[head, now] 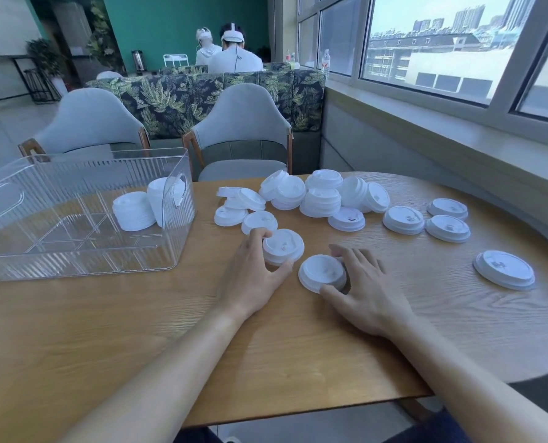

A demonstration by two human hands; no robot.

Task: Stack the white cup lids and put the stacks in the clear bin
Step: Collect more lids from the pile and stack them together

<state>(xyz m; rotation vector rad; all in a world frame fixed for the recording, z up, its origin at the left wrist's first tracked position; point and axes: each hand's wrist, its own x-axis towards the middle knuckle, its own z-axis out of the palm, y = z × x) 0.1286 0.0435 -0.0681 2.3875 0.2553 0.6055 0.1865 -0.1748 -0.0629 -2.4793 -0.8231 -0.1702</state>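
White lids on honey-toned wood, clear ribbed plastic, teal and leaf print behind.

The cup lids [322,272] are plain white, each with a faint grey shadow at the sip tab; the stacks in the bin [134,211] are the same white. The clear bin [74,251] is colourless, its walls marked with fine vertical ribs. The tabletop [138,330] is warm light brown with a darker wavy grain. Two chairs [240,123] are pale grey with orange-brown wooden arms. The sofa back [170,97] carries yellow-green fern leaves on dark navy. The far wall [177,24] is teal.
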